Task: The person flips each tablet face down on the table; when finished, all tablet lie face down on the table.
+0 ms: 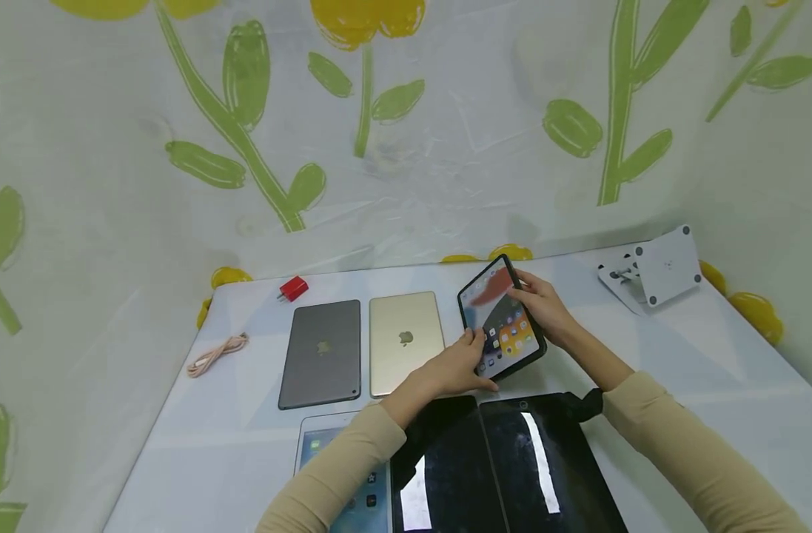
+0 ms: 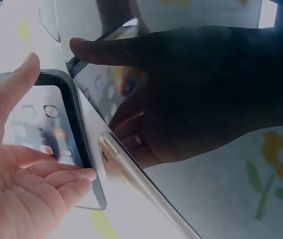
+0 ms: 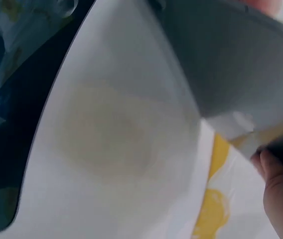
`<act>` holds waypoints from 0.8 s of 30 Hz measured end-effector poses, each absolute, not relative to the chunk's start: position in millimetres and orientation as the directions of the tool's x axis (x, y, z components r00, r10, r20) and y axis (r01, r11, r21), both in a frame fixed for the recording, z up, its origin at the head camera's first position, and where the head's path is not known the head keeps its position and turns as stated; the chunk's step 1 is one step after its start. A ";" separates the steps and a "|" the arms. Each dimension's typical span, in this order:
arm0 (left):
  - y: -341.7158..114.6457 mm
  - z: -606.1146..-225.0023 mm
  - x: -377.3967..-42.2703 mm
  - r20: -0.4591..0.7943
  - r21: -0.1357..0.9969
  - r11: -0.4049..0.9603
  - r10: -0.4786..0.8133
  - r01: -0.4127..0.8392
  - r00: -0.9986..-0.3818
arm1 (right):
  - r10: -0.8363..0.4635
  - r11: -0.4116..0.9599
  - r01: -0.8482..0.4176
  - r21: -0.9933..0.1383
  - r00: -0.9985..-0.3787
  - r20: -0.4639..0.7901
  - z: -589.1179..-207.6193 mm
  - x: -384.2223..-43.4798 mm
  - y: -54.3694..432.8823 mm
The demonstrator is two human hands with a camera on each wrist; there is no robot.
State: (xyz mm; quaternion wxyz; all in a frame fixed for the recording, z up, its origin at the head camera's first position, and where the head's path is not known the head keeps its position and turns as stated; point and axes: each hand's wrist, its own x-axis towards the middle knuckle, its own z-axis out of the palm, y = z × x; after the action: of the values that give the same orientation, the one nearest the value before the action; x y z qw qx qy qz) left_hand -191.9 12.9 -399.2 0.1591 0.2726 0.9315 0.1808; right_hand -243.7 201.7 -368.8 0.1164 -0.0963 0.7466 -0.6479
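Note:
A tablet [image 1: 488, 303] in a black case is tilted above the table, its lit screen full of app icons. My right hand [image 1: 544, 305] grips it by its upper right edge, thumb on the front. Lower down, my left hand [image 1: 454, 367] lies over the lower left of the screen, fingers extended and fingertips right at the case's edge. Its thumb points past the bottom edge, as the left wrist view shows. Close by lie a gold tablet [image 1: 406, 363], face down, and a grey tablet [image 1: 322, 355]. The right fingers behind the case are mostly hidden in the head view.
Two glossy black panels [image 1: 542, 459] lie in front, beside a white-framed tablet [image 1: 309, 444] partly under the left sleeve. A red charger plug [image 1: 293, 288] and a coiled pink cable [image 1: 215, 355] are at the left. A white metal stand [image 1: 668, 266] occupies the back right.

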 end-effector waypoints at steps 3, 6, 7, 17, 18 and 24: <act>16.6 -398.7 -193.0 -0.178 0.434 0.771 0.581 0.467 -0.794 | -0.304 0.126 -0.013 -0.992 -0.952 -0.026 -364.5 -239.5 196.5; 19.8 -399.9 -194.7 -0.151 0.436 0.757 0.595 0.487 -0.790 | -0.291 0.140 -0.029 -0.990 -0.957 -0.013 -360.6 -234.5 190.7; 20.6 -400.5 -195.3 -0.131 0.445 0.747 0.600 0.494 -0.789 | -0.285 0.142 -0.031 -0.989 -0.959 -0.011 -359.6 -233.0 188.8; 21.9 -380.1 -191.7 0.104 0.599 0.597 0.603 0.534 -0.791 | -0.192 0.131 -0.037 -0.991 -0.981 0.011 -355.8 -226.1 169.2; 21.3 -376.8 -190.4 0.119 0.594 0.593 0.603 0.543 -0.789 | -0.192 0.130 -0.045 -0.991 -0.981 0.020 -356.0 -225.5 167.1; 15.5 -360.6 -186.0 0.177 0.596 0.578 0.583 0.558 -0.793 | -0.218 0.221 -0.141 -0.965 -0.972 0.092 -363.0 -220.8 158.7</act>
State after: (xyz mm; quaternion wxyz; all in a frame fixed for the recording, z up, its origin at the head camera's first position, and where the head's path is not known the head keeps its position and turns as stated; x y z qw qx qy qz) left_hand -186.0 15.5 -360.6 0.0189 0.3211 0.8880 0.3286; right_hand -220.8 158.7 -363.0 0.0314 -0.1150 0.7807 -0.6134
